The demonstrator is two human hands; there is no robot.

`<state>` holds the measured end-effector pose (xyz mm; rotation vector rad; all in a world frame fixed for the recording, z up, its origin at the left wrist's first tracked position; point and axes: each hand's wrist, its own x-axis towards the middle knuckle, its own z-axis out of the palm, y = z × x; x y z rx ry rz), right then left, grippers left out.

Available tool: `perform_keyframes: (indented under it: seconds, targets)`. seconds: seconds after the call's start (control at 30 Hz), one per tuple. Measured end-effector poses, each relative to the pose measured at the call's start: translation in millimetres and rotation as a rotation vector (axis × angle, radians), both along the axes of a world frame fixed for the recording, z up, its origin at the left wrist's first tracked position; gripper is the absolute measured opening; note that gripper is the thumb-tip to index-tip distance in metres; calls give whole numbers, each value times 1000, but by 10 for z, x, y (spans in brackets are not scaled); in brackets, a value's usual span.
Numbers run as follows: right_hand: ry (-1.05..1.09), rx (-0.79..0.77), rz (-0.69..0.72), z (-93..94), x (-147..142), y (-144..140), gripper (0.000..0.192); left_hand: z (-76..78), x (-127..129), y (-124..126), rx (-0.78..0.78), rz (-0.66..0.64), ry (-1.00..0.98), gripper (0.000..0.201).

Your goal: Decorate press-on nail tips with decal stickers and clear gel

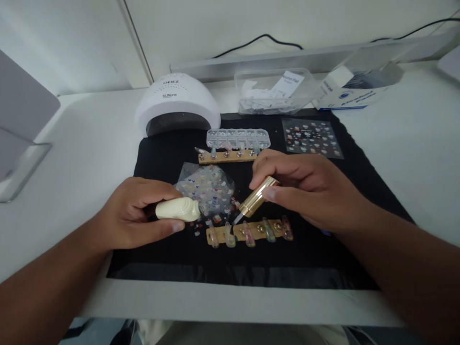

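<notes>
Left hand (138, 215) grips cream bottle (178, 209) sideways on the black mat (316, 258), right hand (305, 184) pinches gold brush (256, 201) angled so its tip meets nail tip strip (249, 232).

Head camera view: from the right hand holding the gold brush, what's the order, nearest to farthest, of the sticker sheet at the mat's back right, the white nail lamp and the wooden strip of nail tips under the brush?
From the right hand:
1. Wooden strip of nail tips, just below the brush.
2. Sticker sheet, back right on the mat.
3. White nail lamp, back left.
</notes>
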<state>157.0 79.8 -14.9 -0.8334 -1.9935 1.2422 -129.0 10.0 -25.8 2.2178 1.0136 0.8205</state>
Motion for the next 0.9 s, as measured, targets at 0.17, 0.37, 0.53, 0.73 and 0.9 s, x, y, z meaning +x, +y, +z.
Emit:
perform_keyframes:
  seconds: [0.17, 0.37, 0.53, 0.73, 0.9]
  targets:
    - [50, -14, -99, -22, 26, 14, 9, -26, -11, -16, -17, -5, -30, 6]
    - [193, -111, -78, -31, 49, 14, 2, -62, -8, -14, -40, -7, -77, 6]
    - [315, -100, -88, -86, 47, 1, 8, -44, 32, -2, -49, -28, -73, 8]
    - [364, -83, -91, -127, 41, -13, 12, -59, 64, -13, -58, -44, -112, 7]
    - [337, -9, -78, -113, 10, -44, 11, -101, 79, -12, -61, -38, -147, 7]
